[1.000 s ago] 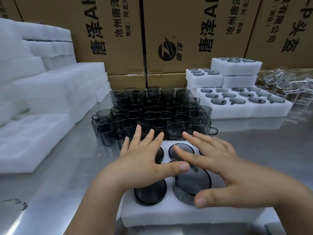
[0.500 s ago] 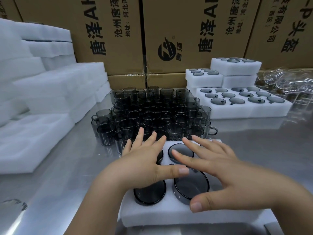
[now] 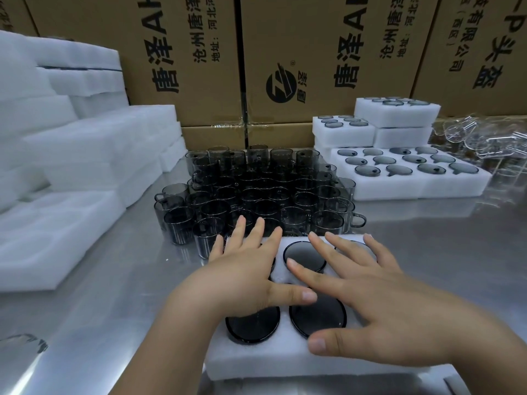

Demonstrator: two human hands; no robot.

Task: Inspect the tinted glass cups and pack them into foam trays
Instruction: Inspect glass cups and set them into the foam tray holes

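observer: hands first, head view. left hand (image 3: 245, 280) lies flat on the near foam tray (image 3: 256, 363), fingers straight and fanned apart, thumb stretched right across the foam. it grips nothing.

recorder: right hand?

observer: right hand (image 3: 385, 303) has the same posture, fingers straight and spread over the tray's right side, thumb out toward the near edge. nothing pinched.

recorder: where are the tinted cups?

observer: sunk in the tray's pockets, dark round faces about level with the foam. near-left cup (image 3: 252, 326) sits partly under the left palm. near-middle cup (image 3: 316, 317) shows between the two thumbs. far-middle cup (image 3: 302, 252) has the right forefinger tip over its edge. the hands cover the others, so the count cannot be told.

recorder: loose stock?

observer: cluster of loose tinted cups (image 3: 256, 195) stands upright just behind the tray on the steel table (image 3: 99, 309).

recorder: surroundings?

observer: packed trays (image 3: 413, 189) are stacked at the back right, with clear glass cups (image 3: 484, 138) beyond them. blank foam stacks (image 3: 85, 143) run along the left, and printed cardboard boxes (image 3: 313, 38) stand across the back.
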